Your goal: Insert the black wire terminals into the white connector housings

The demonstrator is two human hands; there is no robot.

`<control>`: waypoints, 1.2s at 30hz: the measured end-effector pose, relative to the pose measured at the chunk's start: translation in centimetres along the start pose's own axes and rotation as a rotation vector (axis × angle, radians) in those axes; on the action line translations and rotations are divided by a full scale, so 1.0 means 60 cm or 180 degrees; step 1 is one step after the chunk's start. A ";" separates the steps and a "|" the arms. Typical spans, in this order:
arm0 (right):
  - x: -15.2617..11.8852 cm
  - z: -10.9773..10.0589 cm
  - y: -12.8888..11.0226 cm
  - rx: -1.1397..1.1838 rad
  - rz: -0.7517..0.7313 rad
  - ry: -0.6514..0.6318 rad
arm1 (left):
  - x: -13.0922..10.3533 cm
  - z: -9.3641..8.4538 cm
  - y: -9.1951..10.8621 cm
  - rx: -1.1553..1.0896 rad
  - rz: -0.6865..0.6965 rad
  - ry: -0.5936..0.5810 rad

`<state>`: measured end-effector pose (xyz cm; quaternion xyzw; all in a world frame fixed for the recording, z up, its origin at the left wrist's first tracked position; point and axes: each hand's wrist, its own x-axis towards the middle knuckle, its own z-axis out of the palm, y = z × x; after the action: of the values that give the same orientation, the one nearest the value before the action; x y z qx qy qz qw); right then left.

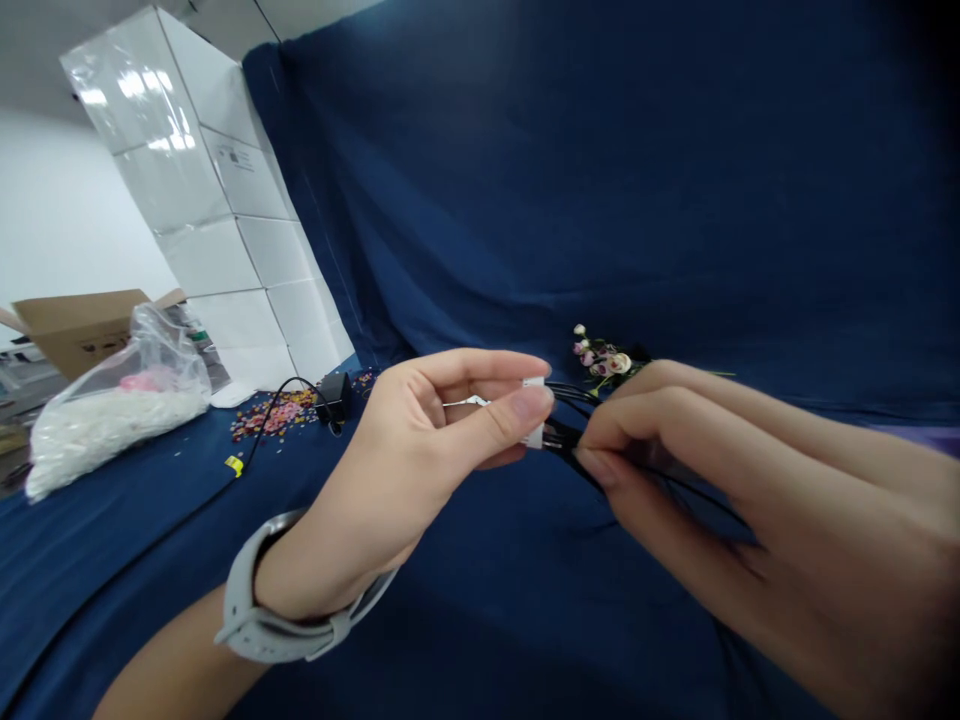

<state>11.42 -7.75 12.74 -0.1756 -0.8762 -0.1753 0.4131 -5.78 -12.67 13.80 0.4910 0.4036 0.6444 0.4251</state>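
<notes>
Near the middle of the view, my left hand [442, 430] pinches a small white piece [534, 436] between thumb and fingers. Several thin black wires [571, 392] come out of the right side of that piece. My right hand [720, 470] is closed on the black wires just to the right of it, thumb and index finger pressed together. Some wires hang down behind my right hand. A thin white strand shows inside the curl of my left fingers. What the white piece is cannot be made out.
Blue cloth [525, 580] covers the table and back. At left are a plastic bag of white bits [112, 420], a cardboard box [82, 325], stacked white boxes [217, 210], scattered petals [281, 415] and a black adapter [333, 396] with cable. Flowers [611, 362] lie behind my hands.
</notes>
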 end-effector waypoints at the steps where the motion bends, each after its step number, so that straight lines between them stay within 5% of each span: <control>1: 0.000 0.002 0.001 -0.0016 -0.0003 0.0019 | 0.000 0.001 0.000 -0.0028 -0.0046 -0.0012; 12: -0.010 -0.003 0.011 -0.0521 -0.0519 -0.0030 | 0.006 0.005 -0.008 -0.0292 -0.0505 -0.0054; 36: -0.012 -0.003 0.003 -0.0711 -0.0600 -0.0079 | 0.004 0.013 -0.017 -0.0213 -0.0459 -0.0071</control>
<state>12.06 -7.80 12.32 -0.1395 -0.8689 -0.3075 0.3618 -4.91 -12.03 13.08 0.4533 0.4115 0.6197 0.4910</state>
